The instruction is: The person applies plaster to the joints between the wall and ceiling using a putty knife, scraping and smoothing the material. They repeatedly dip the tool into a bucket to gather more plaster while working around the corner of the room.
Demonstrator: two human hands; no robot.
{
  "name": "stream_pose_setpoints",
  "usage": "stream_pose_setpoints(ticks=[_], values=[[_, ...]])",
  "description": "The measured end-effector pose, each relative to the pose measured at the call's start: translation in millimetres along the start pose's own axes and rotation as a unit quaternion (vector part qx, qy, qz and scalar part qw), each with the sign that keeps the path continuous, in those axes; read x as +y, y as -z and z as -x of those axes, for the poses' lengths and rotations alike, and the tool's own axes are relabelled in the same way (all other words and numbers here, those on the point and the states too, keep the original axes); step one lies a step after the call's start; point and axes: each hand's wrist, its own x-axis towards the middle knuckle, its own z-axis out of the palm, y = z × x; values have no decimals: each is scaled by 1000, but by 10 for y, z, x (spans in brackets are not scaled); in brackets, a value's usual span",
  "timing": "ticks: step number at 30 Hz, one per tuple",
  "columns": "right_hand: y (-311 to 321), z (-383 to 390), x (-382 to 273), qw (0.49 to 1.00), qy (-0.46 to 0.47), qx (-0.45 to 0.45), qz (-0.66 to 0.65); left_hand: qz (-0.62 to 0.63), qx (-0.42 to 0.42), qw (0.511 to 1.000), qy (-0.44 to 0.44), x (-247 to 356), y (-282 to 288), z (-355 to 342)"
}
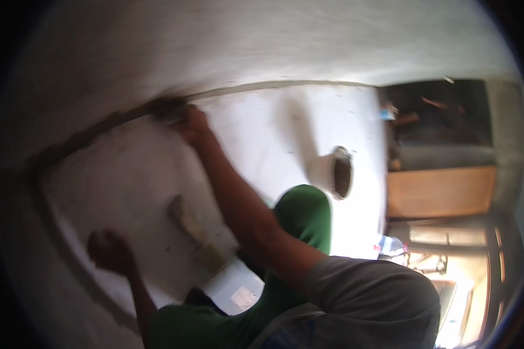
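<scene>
My right hand [193, 127] reaches to the foot of the wall, its fingers closed round a dark object [167, 107] that is too smeared to name. That object lies against the dark strip [93, 132] running where the wall meets the white floor [262, 134]. Lower and to the left, my left hand [109, 251] hovers over the floor near the left-hand stretch of the strip. Motion blurs its fingers, and nothing shows clearly in it. Between my arms a long brownish tool [187, 220], perhaps a brush, lies on the floor.
A round, open-topped container [339, 173] with a dark inside stands on the floor to the right of my green-clad knee [305, 206]. Farther right are a wooden panel [442, 192], a dark recess [448, 116] with jumbled things, and a bright doorway [457, 302]. A pale wall [273, 41] rises ahead.
</scene>
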Motion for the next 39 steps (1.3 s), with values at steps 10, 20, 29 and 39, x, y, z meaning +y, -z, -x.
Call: stream_pose_setpoints(ticks=[10, 20, 29, 39], values=[[-327, -427, -157, 996, 34, 3, -79, -23, -12, 999, -40, -73, 2, -13], [-383, 1135, -190, 999, 31, -12, -3, 55, -40, 996, 66, 134, 393, -313], [-334, 1540, 822, 995, -91, -26, -32, 57, -30, 993, 95, 341, 548, -251], [208, 453, -232, 994, 65, 74, 46, 84, 12, 995, 45, 154, 361, -174]])
